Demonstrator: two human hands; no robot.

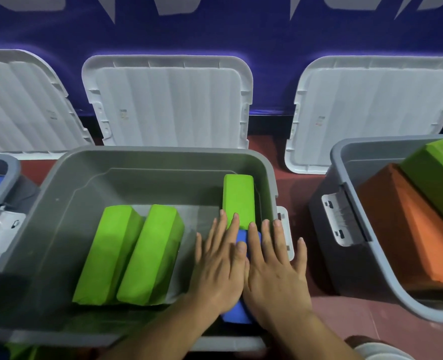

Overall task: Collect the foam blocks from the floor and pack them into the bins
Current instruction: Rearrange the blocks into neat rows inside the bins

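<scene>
In the mid bin [147, 154], a blue block [242, 237] is pressed down by left hand [217, 266] & right hand [275, 266], fingers straight, flat. 3 green blocks [150, 253] are packed alongside; right bin [345, 157] is part-filled. Remainder on floor can't be told.

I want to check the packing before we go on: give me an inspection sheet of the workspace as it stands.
Surface: red floor, bins standing on it.
Job's things: middle bin holds three green foam blocks and a blue foam block; right bin holds an orange foam block and a green block; left bin shows something blue inside.
Clutter: nothing seen.
Grips: left hand and right hand flat, fingers straight, on the blue foam block.
Cables: nothing seen.
Surroundings: three white lids leaning against a purple wall.
</scene>
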